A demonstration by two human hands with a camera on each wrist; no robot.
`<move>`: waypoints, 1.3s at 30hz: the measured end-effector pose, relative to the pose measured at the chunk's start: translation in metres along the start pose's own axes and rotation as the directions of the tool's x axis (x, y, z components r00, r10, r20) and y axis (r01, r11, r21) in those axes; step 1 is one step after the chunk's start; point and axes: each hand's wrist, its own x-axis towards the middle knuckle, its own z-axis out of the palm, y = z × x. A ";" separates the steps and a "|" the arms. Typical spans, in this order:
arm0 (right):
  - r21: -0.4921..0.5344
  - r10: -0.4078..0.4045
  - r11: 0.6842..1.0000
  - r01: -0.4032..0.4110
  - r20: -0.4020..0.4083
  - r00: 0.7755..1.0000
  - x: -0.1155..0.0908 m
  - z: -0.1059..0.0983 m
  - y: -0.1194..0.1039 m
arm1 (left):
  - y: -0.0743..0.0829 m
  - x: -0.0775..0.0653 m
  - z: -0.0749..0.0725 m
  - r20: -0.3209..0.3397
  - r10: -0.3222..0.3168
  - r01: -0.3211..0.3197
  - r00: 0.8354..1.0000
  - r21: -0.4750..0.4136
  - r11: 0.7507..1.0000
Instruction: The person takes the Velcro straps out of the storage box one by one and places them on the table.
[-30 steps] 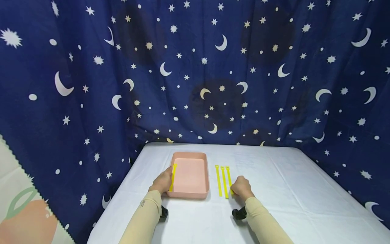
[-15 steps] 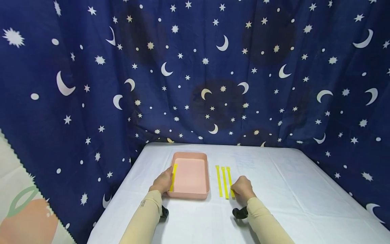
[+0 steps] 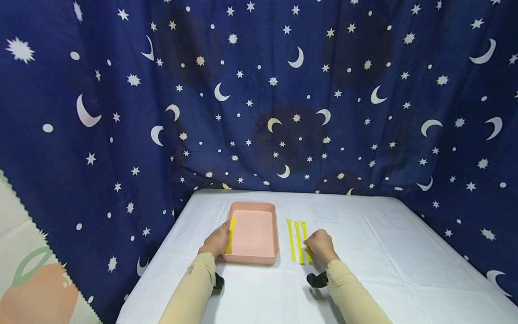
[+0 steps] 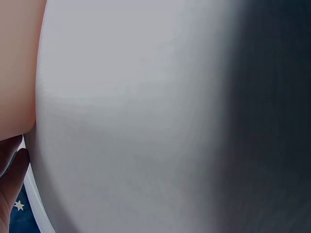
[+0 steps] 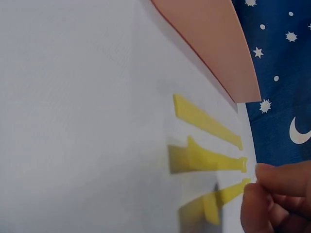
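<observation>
A shallow pink tray (image 3: 256, 234) stands on the left of the table. My left hand (image 3: 216, 239) holds its left wall, with fingers along the outside at the rim. Inside, against that wall, lies one flat yellow cable tie (image 3: 231, 238). Three more lie side by side to the right of the tray: a left cable tie (image 3: 291, 243), a middle one and a right cable tie (image 3: 310, 258). Over the right tie hovers my right hand (image 3: 321, 245), its fingers loosely bent. In the right wrist view thumb and index fingertips (image 5: 262, 170) come close by the tie's slotted head.
A white cloth covers the table (image 3: 376, 261). Behind it and on both sides hangs a dark blue curtain (image 3: 259, 121) with moons and stars. A black wrist mount (image 3: 317, 280) sits under the right cuff, another under the left.
My right hand has slid slightly away from me along the right cable tie, uncovering more of its near end. The left hand and tray stay in place.
</observation>
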 end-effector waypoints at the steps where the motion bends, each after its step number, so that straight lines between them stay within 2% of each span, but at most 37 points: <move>1: 0.008 -0.003 1.000 0.003 -0.003 1.000 0.001 0.000 -0.001 | 0.000 0.000 0.000 0.000 0.005 -0.005 1.000 0.001 1.000; 9: 0.094 -0.064 0.993 0.067 -0.039 0.997 0.002 0.005 -0.011 | -0.001 0.000 0.000 -0.007 0.025 -0.025 1.000 0.002 1.000; 14: 0.142 -0.092 0.985 0.099 -0.052 0.994 0.001 0.010 -0.018 | -0.001 0.000 0.000 0.002 0.006 -0.006 1.000 -0.002 1.000; 20: 0.201 -0.076 0.976 0.085 -0.054 0.996 -0.002 0.017 -0.029 | 0.000 -0.002 0.000 0.014 -0.011 0.011 1.000 0.001 1.000; 31: 0.236 -0.129 0.962 0.141 -0.065 0.990 -0.006 0.031 -0.045 | -0.001 -0.001 -0.001 -0.004 0.009 -0.009 1.000 0.001 1.000; 39: 0.294 -0.176 0.937 0.191 -0.078 0.981 -0.010 0.039 -0.058 | -0.002 0.001 0.000 -0.006 0.014 -0.014 1.000 0.003 1.000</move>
